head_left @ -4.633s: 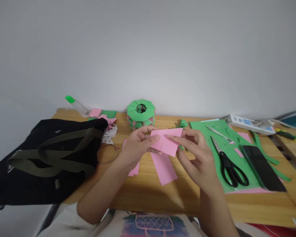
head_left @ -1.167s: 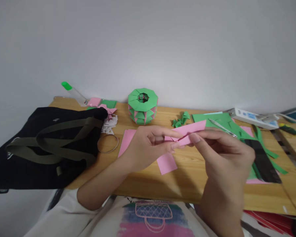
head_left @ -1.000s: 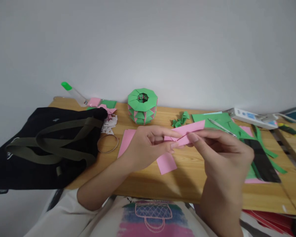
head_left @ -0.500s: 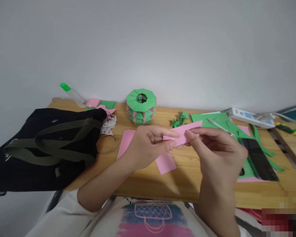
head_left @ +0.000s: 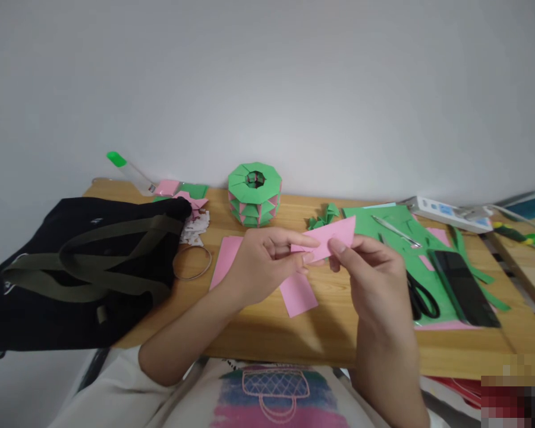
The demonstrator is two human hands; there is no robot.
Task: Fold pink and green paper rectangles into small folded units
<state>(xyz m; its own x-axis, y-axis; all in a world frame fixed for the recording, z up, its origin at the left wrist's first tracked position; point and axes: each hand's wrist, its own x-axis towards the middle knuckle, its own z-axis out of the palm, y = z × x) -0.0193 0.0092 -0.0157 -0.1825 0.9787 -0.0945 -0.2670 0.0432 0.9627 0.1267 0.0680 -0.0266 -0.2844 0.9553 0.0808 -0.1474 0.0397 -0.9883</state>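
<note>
A folded piece of pink paper is held up in front of me above the table. My left hand pinches its left end between thumb and fingers. The thumb of my right hand presses on its right part, with the fingers behind. Below my hands lies a pink paper strip, and more pink paper sits left of it, partly covered by my left hand. Beyond them stands a round green and pink folded-paper piece with a hole in its top.
On the left lies a black bag, with a thin ring beside it. At right are green paper sheets, a pen, black-handled scissors, a phone and a power strip. Crumpled green paper lies behind my hands.
My right hand has shifted left along the pink paper, and its wrist has turned. The scissors' handles now show beside it. My left hand keeps its pinch.
</note>
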